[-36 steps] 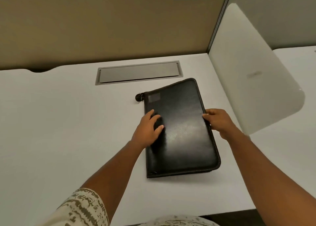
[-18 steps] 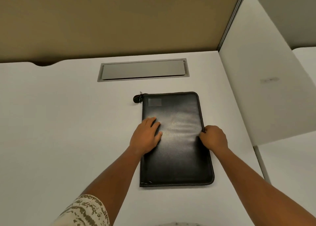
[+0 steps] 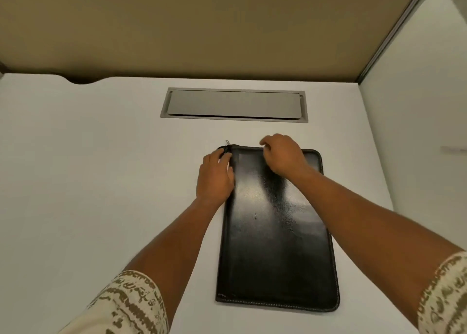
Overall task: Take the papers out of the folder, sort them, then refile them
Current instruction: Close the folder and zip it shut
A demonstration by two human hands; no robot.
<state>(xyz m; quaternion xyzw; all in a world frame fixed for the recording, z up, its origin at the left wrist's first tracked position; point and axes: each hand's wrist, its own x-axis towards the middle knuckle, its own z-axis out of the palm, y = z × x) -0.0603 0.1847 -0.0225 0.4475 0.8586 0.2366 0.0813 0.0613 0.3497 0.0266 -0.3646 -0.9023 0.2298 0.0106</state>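
The black folder (image 3: 275, 227) lies shut on the white surface (image 3: 101, 182) — left hand (image 3: 214, 177) grip pinches the zipper pull (image 3: 225, 149), right hand (image 3: 284, 157) curls loosely, holding nothing — next, I think, comes unzipping.

The scene is seen from a single head-worn wide-angle view, directed forward and steeply down from close above a white desk (image 3: 88, 182), so that both forearms are taken in from the bottom edge and a tan partition (image 3: 202, 25) is met at the top.
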